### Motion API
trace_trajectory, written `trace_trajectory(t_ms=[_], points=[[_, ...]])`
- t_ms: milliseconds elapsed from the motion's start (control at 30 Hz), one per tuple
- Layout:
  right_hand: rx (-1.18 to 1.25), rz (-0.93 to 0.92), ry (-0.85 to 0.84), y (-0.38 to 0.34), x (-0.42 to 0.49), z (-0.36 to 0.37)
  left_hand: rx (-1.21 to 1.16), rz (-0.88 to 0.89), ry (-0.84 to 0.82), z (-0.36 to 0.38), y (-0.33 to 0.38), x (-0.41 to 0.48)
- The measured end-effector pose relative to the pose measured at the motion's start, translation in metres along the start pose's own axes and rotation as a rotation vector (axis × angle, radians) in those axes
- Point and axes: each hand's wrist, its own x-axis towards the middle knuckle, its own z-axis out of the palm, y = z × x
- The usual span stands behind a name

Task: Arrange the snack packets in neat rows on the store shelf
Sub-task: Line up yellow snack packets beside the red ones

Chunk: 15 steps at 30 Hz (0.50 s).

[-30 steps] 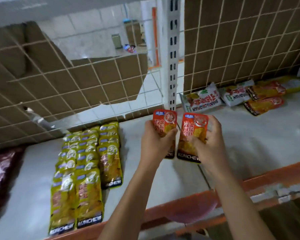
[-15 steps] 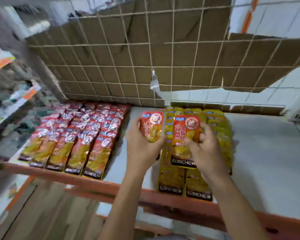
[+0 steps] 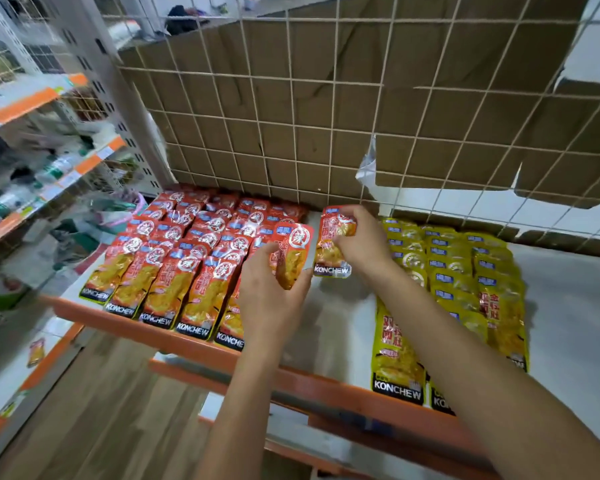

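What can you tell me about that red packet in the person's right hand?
The red packet is glossy foil, with a white round emblem near its top, a golden food picture below and a black band reading KONCHEW at the bottom. It is held lengthwise, top end towards the back, over the bare strip of shelf between the red rows and the yellow rows. The right hand grips its top and right side, crumpling the foil.

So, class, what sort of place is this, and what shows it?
Most likely a shop: rows of identical red snack packets and yellow packets on an orange-edged shelf, with more stocked shelving at left.
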Motion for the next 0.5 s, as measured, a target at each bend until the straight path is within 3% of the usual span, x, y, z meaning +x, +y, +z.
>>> trace_trajectory(t_ms=[300, 500], points=[[-0.250, -0.029, -0.182, 0.000, 0.045, 0.021, 0.318, 0.216, -0.020, 0.014, 0.003, 0.002], [-0.368, -0.039, -0.195, 0.009, 0.061, 0.021, 0.563, 0.320, -0.067, 0.040, 0.000, 0.007]])
